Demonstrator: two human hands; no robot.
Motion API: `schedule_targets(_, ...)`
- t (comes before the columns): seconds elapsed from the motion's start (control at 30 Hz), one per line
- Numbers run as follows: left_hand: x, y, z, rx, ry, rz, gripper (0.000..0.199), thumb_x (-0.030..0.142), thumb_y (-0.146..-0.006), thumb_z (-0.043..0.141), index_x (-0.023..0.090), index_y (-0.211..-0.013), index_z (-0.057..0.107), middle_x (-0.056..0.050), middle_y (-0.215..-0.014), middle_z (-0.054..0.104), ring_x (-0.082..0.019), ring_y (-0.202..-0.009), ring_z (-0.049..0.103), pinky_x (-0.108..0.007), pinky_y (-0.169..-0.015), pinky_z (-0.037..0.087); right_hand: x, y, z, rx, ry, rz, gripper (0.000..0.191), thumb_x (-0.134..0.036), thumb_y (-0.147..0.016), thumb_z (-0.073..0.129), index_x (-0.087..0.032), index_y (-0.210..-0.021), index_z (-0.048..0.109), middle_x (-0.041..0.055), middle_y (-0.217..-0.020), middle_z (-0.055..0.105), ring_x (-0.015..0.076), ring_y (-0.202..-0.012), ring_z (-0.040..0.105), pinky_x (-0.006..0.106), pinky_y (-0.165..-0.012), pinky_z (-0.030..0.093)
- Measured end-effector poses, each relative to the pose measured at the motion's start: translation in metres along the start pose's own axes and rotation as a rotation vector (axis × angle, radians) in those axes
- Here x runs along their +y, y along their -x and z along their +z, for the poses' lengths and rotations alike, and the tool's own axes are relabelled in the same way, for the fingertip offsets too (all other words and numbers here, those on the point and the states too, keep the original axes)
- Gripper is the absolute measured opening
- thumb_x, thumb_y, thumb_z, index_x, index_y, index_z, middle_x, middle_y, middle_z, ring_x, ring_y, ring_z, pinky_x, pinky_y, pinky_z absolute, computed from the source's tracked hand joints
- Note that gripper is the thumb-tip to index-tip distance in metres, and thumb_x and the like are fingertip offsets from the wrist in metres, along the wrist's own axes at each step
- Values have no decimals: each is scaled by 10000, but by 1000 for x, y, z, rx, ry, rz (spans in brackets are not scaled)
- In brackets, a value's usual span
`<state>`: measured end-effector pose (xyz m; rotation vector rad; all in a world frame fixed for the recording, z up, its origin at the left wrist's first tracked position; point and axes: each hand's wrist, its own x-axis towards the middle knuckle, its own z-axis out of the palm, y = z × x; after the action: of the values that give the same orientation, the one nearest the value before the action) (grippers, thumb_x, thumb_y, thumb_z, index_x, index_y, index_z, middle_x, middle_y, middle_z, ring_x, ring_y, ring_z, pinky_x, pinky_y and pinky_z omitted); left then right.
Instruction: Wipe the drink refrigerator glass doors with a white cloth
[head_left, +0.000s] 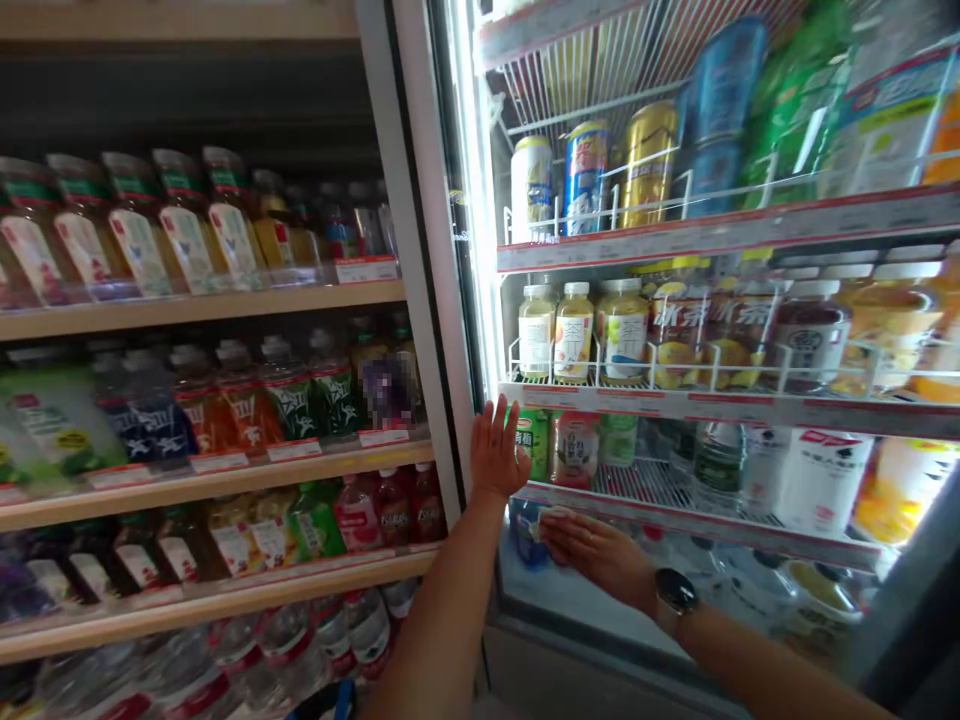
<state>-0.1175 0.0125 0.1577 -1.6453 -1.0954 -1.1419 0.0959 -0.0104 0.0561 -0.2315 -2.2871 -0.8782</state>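
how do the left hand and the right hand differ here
The left hand stands upright with fingers spread against the glass cooler door, while the right hand lies nearly flat, fingers pointing sideways. The right hand covers a pale item, possibly a cloth; the left hand holds nothing visible. The right wrist wears a dark watch; the left wrist is bare. Both hands are bare and at the cooler.

Bright white glow from the cooler's light strip [466,180] — dim left shelves [202,310], curved edges, mild blur
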Motion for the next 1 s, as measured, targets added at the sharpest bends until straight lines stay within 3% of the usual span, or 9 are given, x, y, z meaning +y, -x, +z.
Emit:
schedule_targets(0.1, -1, 0, 1, 13, 0, 5, 766, 182, -818, 431, 157, -1549, 202, -120, -1564, 348, -262, -1480, 248, -467, -1198, 236, -8, 11, 6, 25, -128, 42, 348, -156, -984, 479, -216, -1305, 600, -23, -1272, 675, 73, -1263, 545, 242, -1156, 387)
schedule_targets(0.2, -3, -1, 2, 32, -11, 14, 728, 184, -832, 416, 149, -1538, 242, -125, -1565, 343, -255, -1481, 241, -460, -1203, 219, -6, 17, -13, 5, -165, 71, 296, -217, -998, 482, -253, -1245, 641, -46, -1182, 717, 54, -1218, 578, 238, -1152, 389)
schedule_targets(0.33, -6, -2, 6, 42, 21, -3, 673, 195, -826, 412, 119, -1492, 349, -141, -1547, 373, -256, -1481, 242, -459, -1208, 199, 12, 26, -70, -34, -129, 69, 332, -169, -983, 505, -225, -1295, 603, -35, -1235, 694, 65, -1296, 514, 271, -1193, 333)
schedule_targets(0.47, -4, -6, 6, -58, 68, -121, 656, 203, -790, 428, 97, -1438, 433, -162, -1522, 413, -275, -1478, 248, -487, -1210, 183, 33, 41, -133, -84, 0, 78, 391, -122, -983, 474, -207, -1360, 540, -9, -1348, 624, 85, -1382, 412, 309, -1198, 329)
schedule_targets(0.63, 14, -16, -7, -145, 134, -242, 701, 191, -787, 446, 74, -1472, 358, -183, -1568, 319, -303, -1498, 166, -528, -1215, 139, 52, 73, -199, -132, 143, 142, 406, -92, -976, 480, -195, -1365, 531, -3, -1387, 591, 116, -1432, 332, 340, -1213, 307)
schedule_targets(0.8, 66, -26, -20, -68, 208, -292, 737, 217, -846, 474, 117, -1529, 215, -173, -1624, 165, -296, -1511, 100, -529, -1218, 136, 65, 101, -246, -94, 222, 215, 415, -109, -980, 494, -217, -1380, 520, -4, -1370, 604, 135, -1405, 387, 373, -1222, 299)
schedule_targets(0.9, 121, -34, -17, -36, 346, -212, 689, 227, -891, 455, 177, -1534, 213, -147, -1611, 239, -262, -1499, 188, -505, -1217, 186, 71, 108, -269, -62, 265, 241, 442, -116, -969, 525, -228, -1396, 502, -4, -1346, 624, 138, -1388, 417, 377, -1212, 323)
schedule_targets(1.0, 188, -49, -11, -50, 563, -81, 602, 199, -922, 413, 218, -1510, 284, -119, -1577, 332, -225, -1470, 282, -454, -1193, 288, 76, 116, -293, -26, 317, 282, 452, -105, -958, 540, -221, -1393, 508, 3, -1328, 638, 148, -1385, 423, 370, -1205, 331)
